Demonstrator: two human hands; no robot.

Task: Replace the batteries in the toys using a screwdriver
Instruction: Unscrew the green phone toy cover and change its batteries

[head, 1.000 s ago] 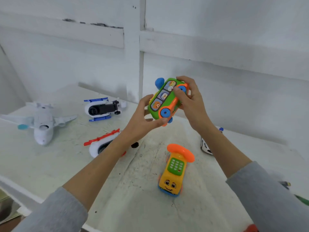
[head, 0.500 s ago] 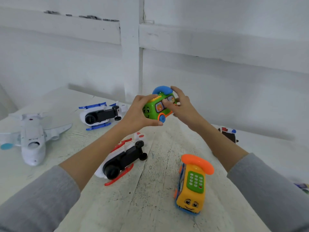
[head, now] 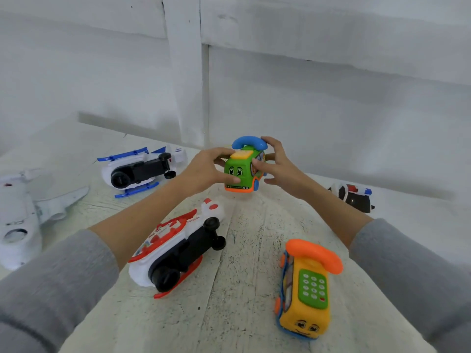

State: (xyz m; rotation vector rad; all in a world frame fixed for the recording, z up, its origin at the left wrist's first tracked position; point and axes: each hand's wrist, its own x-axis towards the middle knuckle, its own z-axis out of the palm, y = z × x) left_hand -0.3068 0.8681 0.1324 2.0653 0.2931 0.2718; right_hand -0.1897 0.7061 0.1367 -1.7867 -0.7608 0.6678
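Note:
A green toy phone car with a blue handset and orange base stands upright on the white table, its face turned toward me. My left hand grips its left side, thumb across the front. My right hand holds its right side with fingers on the handset and side panel. A yellow toy phone car with an orange handset stands nearer me on the right. No screwdriver shows.
A red-and-white helicopter toy lies on its side at centre left, a blue-and-white one behind it. A white airplane toy lies at far left. A police car toy sits at right. White wall panels stand close behind.
Both hands have lowered the green toy from mid-air and turned it upright onto the table, face toward me. The view has tilted down and nearer.

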